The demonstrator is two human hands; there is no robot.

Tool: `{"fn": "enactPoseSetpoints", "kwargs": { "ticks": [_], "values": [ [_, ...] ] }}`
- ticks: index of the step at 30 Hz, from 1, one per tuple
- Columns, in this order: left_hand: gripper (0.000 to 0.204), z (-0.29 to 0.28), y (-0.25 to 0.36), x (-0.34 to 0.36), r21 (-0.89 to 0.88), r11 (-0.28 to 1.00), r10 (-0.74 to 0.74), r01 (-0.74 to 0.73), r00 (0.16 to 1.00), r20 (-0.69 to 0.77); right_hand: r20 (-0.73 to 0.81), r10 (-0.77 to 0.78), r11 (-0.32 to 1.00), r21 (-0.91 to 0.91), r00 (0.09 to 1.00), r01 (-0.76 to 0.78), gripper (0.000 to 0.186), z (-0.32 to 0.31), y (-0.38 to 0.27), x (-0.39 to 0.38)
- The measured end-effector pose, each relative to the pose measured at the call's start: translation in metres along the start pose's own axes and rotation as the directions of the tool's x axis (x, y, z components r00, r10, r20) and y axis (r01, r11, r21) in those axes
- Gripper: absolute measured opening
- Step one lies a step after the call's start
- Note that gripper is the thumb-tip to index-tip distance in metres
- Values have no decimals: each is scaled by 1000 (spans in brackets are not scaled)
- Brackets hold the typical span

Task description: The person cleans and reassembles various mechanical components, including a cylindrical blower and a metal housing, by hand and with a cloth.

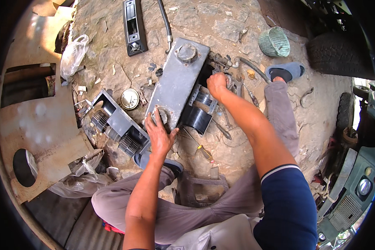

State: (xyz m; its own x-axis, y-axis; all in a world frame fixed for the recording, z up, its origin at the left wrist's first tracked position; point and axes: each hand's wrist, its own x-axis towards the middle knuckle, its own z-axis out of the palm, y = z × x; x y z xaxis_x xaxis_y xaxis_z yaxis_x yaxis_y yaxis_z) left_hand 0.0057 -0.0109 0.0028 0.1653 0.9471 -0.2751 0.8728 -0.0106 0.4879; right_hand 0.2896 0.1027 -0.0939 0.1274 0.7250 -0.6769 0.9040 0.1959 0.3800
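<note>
Fingers of the left hand [159, 137] rest spread apart on a grey metal box [171, 83], which lies on stony ground [196, 21]. The right hand [218, 86] has its fingers curled at the box's right side; whether they clamp anything, I cannot tell. A yellow-handled screwdriver [205, 153] lies nearby, a fan unit [121, 123] and round gauge [129, 98] to the left.

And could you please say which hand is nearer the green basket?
Right: the right hand is beside the grey box, lower left of the green basket. The left hand is farther off, on the box's near end.
</note>
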Motion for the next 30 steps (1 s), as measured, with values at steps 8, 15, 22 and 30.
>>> {"fn": "enactPoseSetpoints", "kwargs": {
  "ticks": [8, 15, 22, 30],
  "values": [
    [120, -2, 3, 2, -17, 1000, -10, 10, 1000, -4, 346, -207, 950, -153, 915, 273, 19, -60, 40, -30],
    [119, 0, 1, 0, -25, 999, -36, 37, 999, 17, -572, -83, 988, 61, 816, 143, 18, -6, 20, -16],
    [120, 1, 1, 2, -15, 1000, -2, 2, 1000, -7, -279, -93, 991, 63, 956, 115, 21, 28, 18, 33],
    [118, -5, 5, 0, 5, 1000, -14, 14, 1000, -6, 183, -89, 977, 208, 979, 50, 27, 4, 41, 42]
  ]
}}
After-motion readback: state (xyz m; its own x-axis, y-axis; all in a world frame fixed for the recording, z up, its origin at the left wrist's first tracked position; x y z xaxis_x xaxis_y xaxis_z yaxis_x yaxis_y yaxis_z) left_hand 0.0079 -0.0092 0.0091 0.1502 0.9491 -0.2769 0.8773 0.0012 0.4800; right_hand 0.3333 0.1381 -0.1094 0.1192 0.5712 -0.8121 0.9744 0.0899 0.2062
